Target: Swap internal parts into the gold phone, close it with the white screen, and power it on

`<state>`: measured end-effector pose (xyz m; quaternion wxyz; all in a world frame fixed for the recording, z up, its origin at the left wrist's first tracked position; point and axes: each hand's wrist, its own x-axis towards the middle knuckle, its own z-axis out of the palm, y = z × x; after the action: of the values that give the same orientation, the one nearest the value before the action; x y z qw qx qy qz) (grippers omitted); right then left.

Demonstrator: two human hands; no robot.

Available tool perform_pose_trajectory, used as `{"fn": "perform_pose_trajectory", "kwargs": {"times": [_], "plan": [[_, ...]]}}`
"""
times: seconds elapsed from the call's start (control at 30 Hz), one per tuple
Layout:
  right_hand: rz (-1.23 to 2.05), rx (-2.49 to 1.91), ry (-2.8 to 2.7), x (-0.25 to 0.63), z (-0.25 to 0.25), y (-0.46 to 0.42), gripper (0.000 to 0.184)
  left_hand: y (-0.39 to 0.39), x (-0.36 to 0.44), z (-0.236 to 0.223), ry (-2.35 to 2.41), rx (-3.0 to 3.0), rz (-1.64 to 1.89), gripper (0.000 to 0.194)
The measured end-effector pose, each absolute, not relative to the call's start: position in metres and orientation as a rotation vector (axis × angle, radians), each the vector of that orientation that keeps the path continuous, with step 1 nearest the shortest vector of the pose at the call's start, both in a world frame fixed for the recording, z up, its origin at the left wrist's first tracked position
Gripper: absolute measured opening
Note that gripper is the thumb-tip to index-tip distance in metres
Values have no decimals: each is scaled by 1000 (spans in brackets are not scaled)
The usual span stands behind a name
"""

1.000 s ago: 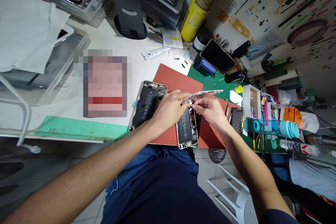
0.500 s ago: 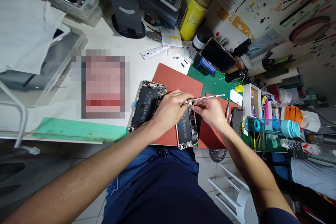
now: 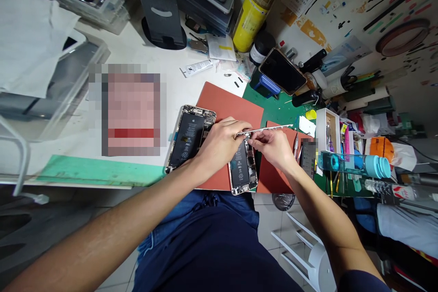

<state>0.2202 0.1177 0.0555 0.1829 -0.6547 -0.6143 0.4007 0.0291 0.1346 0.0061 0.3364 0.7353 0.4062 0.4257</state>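
Note:
An opened phone [image 3: 241,171], its black battery and inner parts bare, lies in front of me with its upper end beneath my hands. Above that end, a thin phone screen [image 3: 278,127] stands raised, seen almost edge-on. My left hand [image 3: 222,141] is closed on the screen's left end. Just under the screen, my right hand [image 3: 273,145] has its fingers pinched together close to the phone's top; what lies between the fingertips is too small to make out. To the left of my left hand rests a second opened phone [image 3: 188,139], battery showing, partly covered by my forearm.
Brown-red mats [image 3: 229,100] lie under the work. A dark phone [image 3: 283,71] leans on a blue stand behind. At right are a blue bottle [image 3: 356,164], a white box [image 3: 328,130] and tools. A yellow can [image 3: 253,13] and black phone stand [image 3: 160,13] stand at the back.
The whole view has shifted slightly, so the bench things appear a little further left. Both hands keep nearly the same pose at the screen and phone.

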Motion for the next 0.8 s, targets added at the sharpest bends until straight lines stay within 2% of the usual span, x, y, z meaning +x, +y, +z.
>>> {"fn": "perform_pose_trajectory", "kwargs": {"times": [0.8], "plan": [[1124,-1868,-1736,220,58,117,14,136,29,3,1048,1941,1133,25]]}}
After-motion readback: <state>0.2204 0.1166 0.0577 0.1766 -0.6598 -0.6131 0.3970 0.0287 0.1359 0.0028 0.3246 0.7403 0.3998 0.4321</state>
